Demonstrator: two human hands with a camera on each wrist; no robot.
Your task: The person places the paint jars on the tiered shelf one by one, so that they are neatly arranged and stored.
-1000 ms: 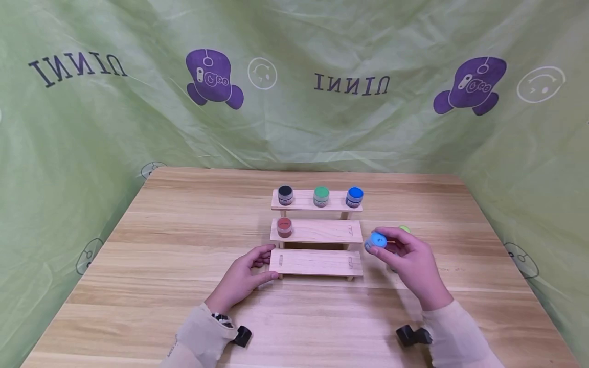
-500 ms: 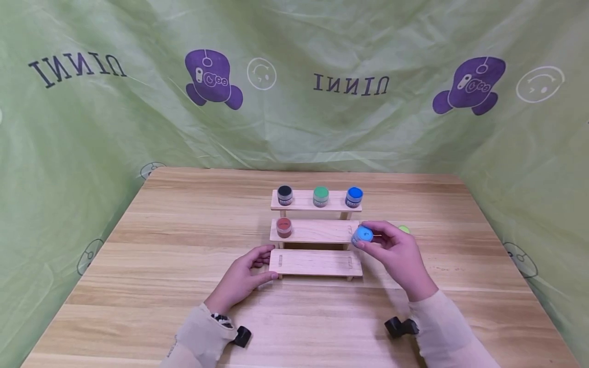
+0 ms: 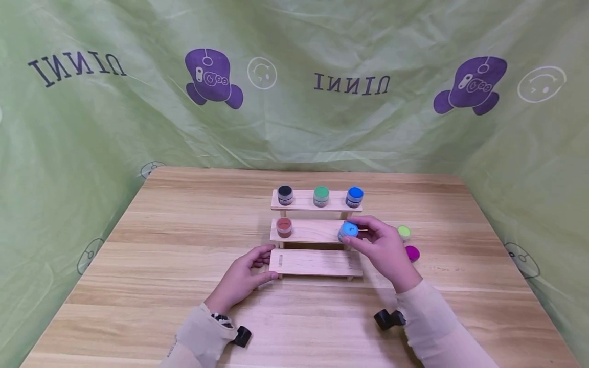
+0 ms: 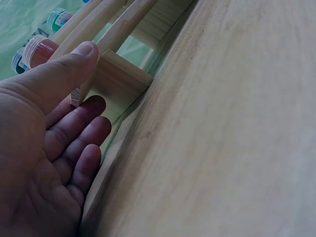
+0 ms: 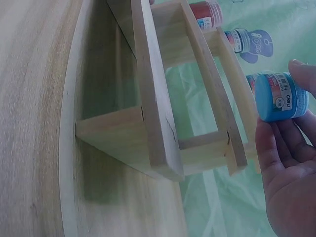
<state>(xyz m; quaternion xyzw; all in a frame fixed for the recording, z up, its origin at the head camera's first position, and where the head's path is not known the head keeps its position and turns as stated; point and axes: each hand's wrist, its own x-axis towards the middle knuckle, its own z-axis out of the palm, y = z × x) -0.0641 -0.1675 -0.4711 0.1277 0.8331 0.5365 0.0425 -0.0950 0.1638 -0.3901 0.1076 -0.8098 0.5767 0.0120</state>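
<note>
Between the thumb and fingers of my right hand [image 3: 384, 250] is a light blue paint jar [image 3: 348, 231], over the right end of the middle step. The right wrist view shows the labelled side of this paint jar [image 5: 281, 97], off the boards. My left hand [image 3: 241, 278] grips the left end of the lowest step of the wooden tiered rack [image 3: 317, 262], thumb at the front and fingers behind. A red-brown paint jar [image 3: 284, 227] stands at the left of the middle step. Black [image 3: 285, 195], green [image 3: 321, 196] and dark blue [image 3: 354, 197] paint jars line the top step.
To the right of the rack, a lime green jar [image 3: 404, 232] and a magenta jar [image 3: 412, 253] stand on the wooden table [image 3: 184, 220], partly behind the right hand. A green printed cloth [image 3: 294, 128] hangs around the table's back and sides.
My right hand has carried the light blue paint jar leftward, from beside the rack to over the middle step's right end. The magenta jar has come into view. The left hand stays put.
</note>
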